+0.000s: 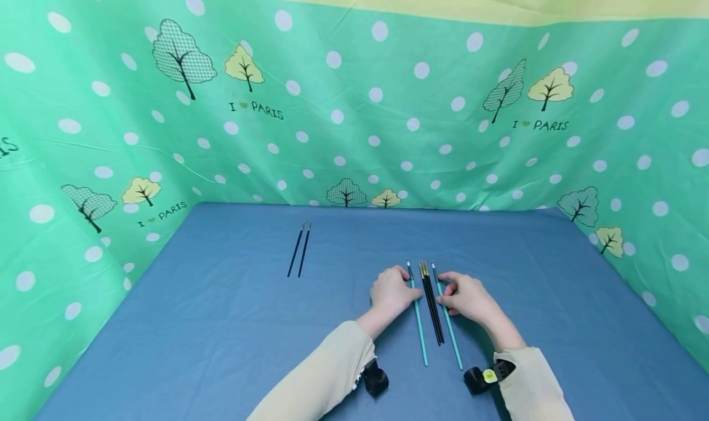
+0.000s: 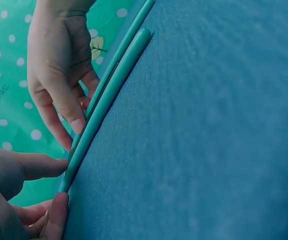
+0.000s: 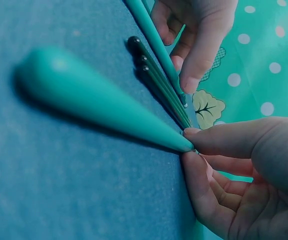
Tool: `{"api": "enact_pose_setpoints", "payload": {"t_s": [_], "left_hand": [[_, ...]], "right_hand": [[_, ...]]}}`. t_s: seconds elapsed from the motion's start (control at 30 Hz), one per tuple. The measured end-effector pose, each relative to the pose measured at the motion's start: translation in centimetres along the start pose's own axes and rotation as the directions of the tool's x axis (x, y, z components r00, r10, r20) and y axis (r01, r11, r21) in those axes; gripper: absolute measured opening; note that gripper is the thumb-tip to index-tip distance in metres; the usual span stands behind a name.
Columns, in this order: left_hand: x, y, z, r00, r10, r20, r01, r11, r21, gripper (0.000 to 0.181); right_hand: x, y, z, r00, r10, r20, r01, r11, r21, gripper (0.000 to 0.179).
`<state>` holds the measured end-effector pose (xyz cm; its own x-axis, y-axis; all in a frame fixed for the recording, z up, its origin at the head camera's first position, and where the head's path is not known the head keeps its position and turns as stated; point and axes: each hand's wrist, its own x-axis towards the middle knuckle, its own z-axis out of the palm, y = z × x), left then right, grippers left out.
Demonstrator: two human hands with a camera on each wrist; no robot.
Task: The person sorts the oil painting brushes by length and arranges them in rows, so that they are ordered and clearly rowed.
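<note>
My left hand [image 1: 392, 293] holds a teal paintbrush [image 1: 419, 325] near its bristle end, thumb and fingers on either side of the handle [image 2: 106, 100]. To the right, my right hand [image 1: 469, 296] pinches a second teal paintbrush [image 1: 451, 335] near its upper end; its rounded handle tip [image 3: 59, 75] looms large in the right wrist view. Between the two teal brushes lie three black paintbrushes [image 1: 434, 310] side by side, with bristles pointing away from me. All these brushes lie roughly lengthwise, close over or on the blue cloth.
Two thin black paintbrushes [image 1: 300, 248] lie side by side at the back left of the blue-covered table [image 1: 232, 335]. A green dotted curtain [image 1: 382, 119] with tree prints hangs behind and at both sides. Each wrist wears a small black camera [image 1: 376, 379].
</note>
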<state>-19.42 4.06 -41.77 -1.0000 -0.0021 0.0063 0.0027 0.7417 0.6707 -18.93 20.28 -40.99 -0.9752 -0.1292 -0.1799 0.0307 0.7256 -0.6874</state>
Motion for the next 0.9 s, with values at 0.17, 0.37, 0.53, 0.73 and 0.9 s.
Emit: {"api": "enact_pose_setpoints", "payload": {"t_s": [0.17,0.37,0.53,0.73,0.9], "left_hand": [[0.0,0.3,0.0,1.000,-0.012,0.006,0.011,0.999,0.049,0.036],[0.3,0.2,0.0,0.999,-0.019,0.026,0.018,0.998,0.057,0.029],[0.7,0.0,-0.2,0.999,-0.008,0.048,0.007,1.000,0.029,0.023],[0.9,-0.7,-0.3,0.997,0.025,0.079,-0.022,0.999,-0.045,0.020],[1.2,-1.3,-0.5,0.988,-0.025,0.154,0.062,0.969,-0.241,0.018]], "right_hand": [[0.0,-0.1,0.0,1.000,-0.006,-0.001,0.006,1.000,-0.004,0.048],[0.0,-0.2,0.1,1.000,0.001,0.000,-0.001,1.000,-0.007,0.048],[0.0,-0.1,0.1,1.000,0.004,-0.006,-0.004,1.000,-0.004,0.047],[-0.1,-0.2,0.1,1.000,0.005,0.002,-0.005,1.000,-0.003,0.047],[0.0,-0.2,0.1,1.000,0.014,-0.002,-0.014,1.000,-0.014,0.047]]}}
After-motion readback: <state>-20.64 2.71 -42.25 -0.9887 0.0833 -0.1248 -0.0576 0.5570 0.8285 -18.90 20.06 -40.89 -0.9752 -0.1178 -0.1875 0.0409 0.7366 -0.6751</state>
